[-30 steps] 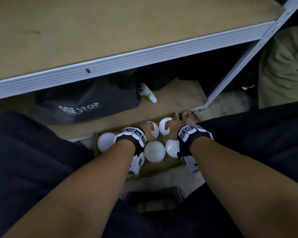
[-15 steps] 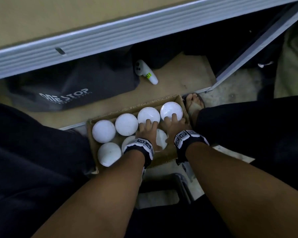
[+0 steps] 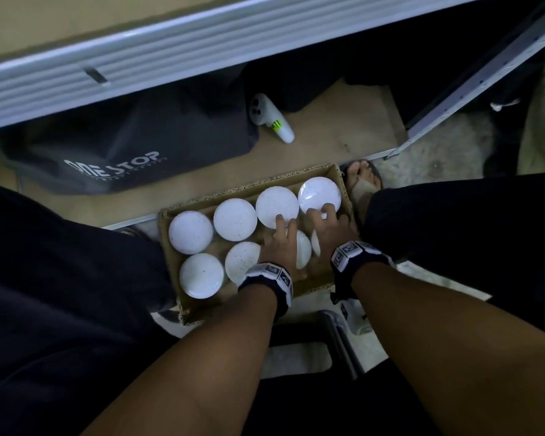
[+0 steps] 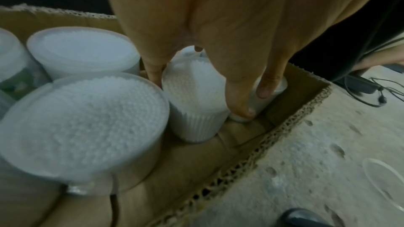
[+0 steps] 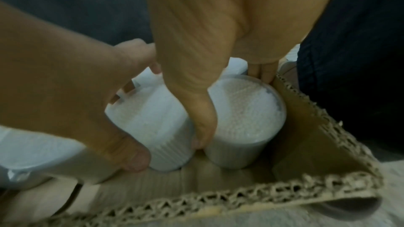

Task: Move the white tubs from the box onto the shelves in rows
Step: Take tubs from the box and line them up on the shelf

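A: What is sitting at nine o'clock of the hands?

B: The cardboard box (image 3: 170, 243) is lying on the floor, and four uncovered white tubs (image 3: 190, 232) are standing upright in its left half, two per row. A dark bag (image 3: 132, 146) is lying at eleven o'clock of the box, under the shelf (image 3: 139, 48), with a white controller (image 3: 269, 119) just beside it.

A: And the left hand?

B: The left hand (image 3: 279, 247) is reaching down into the box. Its grip is curling round the near-row tub (image 4: 194, 103), thumb on one side and fingers on the other, while its fingertips are overlapping the lid of a far-row tub (image 3: 277, 206) at twelve o'clock.

A: The right one?

B: The right hand (image 3: 328, 234) is working just beside it. Its grip is closing round the corner tub (image 5: 244, 118), thumb wedged between the two near tubs, fingers going down at the box wall. Another far-row tub (image 3: 319, 193) is standing at twelve o'clock of it, and a sandalled foot (image 3: 361, 180) is resting at one o'clock.
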The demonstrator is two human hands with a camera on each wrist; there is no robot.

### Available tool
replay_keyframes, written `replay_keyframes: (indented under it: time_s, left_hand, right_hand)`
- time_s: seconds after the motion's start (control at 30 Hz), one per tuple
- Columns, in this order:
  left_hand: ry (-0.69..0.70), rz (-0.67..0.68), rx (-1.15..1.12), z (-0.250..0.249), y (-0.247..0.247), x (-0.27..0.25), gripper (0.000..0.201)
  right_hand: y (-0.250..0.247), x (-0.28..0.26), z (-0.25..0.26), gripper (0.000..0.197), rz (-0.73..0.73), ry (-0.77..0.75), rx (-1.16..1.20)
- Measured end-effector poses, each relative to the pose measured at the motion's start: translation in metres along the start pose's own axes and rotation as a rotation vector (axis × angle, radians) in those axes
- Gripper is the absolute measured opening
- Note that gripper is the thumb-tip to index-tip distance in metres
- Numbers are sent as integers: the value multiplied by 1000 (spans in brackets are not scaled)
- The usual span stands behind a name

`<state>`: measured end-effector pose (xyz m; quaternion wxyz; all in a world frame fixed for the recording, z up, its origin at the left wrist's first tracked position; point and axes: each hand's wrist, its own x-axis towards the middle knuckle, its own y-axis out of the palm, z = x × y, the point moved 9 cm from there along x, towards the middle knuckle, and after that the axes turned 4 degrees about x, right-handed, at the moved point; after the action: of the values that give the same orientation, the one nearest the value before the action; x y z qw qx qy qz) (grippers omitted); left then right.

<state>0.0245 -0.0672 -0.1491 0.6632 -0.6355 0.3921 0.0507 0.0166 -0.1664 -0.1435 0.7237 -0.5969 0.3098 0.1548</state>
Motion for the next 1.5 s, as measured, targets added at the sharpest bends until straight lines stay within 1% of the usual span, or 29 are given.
replay_keyframes:
  time_s: [0.03, 0.07, 0.1, 0.17, 0.2, 0.27, 0.33, 0.4, 0.43, 0.5, 0.57, 0.63, 0.73, 0.8, 0.9, 0.97, 1.07, 1.1, 1.2, 1.33, 1.43, 1.5]
  left_hand:
    - [-29, 19, 29, 1, 3, 2, 104]
    - [-69, 54, 5, 5, 7, 3, 100]
    - [-87, 53, -32, 7, 9, 6, 96]
    - [-81, 42, -23, 4, 6, 6, 91]
    - [-68, 22, -16, 3, 4, 5, 91]
    - [-54, 24, -45, 1, -1, 2, 95]
    - [-56, 40, -76, 2, -4, 0, 100]
    - [-40, 89, -106, 3, -6, -3, 105]
    - [-33, 120, -122, 3, -7, -5, 106]
    - [0, 153, -131, 2, -12, -7, 102]
    - [26, 165, -130, 1, -22, -13, 99]
    - [-2, 165, -168, 6, -29, -15, 98]
    - [-39, 159, -194, 14, -46, -19, 99]
    - [-43, 169, -170, 15, -62, -23, 100]
    - [-6, 149, -105, 17, -95, -32, 90]
    - [16, 121, -116, 21, -116, -38, 88]
    - [25, 52, -114, 29, -153, -54, 82]
    - [24, 27, -113, 32, -166, -59, 83]
    - [45, -53, -129, 39, -207, -79, 92]
    - [78, -108, -142, 47, -260, -113, 88]
    - [101, -178, -140, 52, -301, -142, 89]
    - [98, -248, -135, 58, -327, -162, 91]
  right_hand:
    - [0, 0, 0, 85, -1, 3, 0]
    - [1, -1, 0, 86, 4, 2, 5]
    - [2, -1, 0, 89, 11, -1, 8]
    - [2, 0, 0, 92, 21, -10, 10]
    - [2, -1, 0, 92, 24, -11, 16]
    - [-1, -2, -2, 91, 33, -3, 34]
    - [-5, -4, -4, 81, 32, 0, 43]
    - [-11, -7, -4, 66, 27, -10, 46]
    - [-13, -9, -5, 64, 37, -10, 46]
    - [-18, -12, -6, 66, 69, -2, 45]
    - [-25, -17, -5, 73, 103, 10, 67]
    - [-36, -23, -3, 81, 138, 18, 100]
    - [-55, -32, 2, 82, 139, -2, 103]
    - [-69, -40, 6, 79, 127, -23, 89]
    - [-91, -52, 16, 74, 90, -37, 26]
    - [-112, -59, 21, 77, 59, -36, -8]
    - [-145, -70, 33, 80, 21, -82, 11]
    - [-157, -74, 37, 79, 7, -91, 7]
    - [-198, -92, 44, 78, -56, -122, -17]
    - [-256, -128, 62, 77, -149, -210, -12]
    - [-296, -157, 86, 78, -222, -274, -32]
    - [-323, -175, 100, 81, -282, -308, -33]
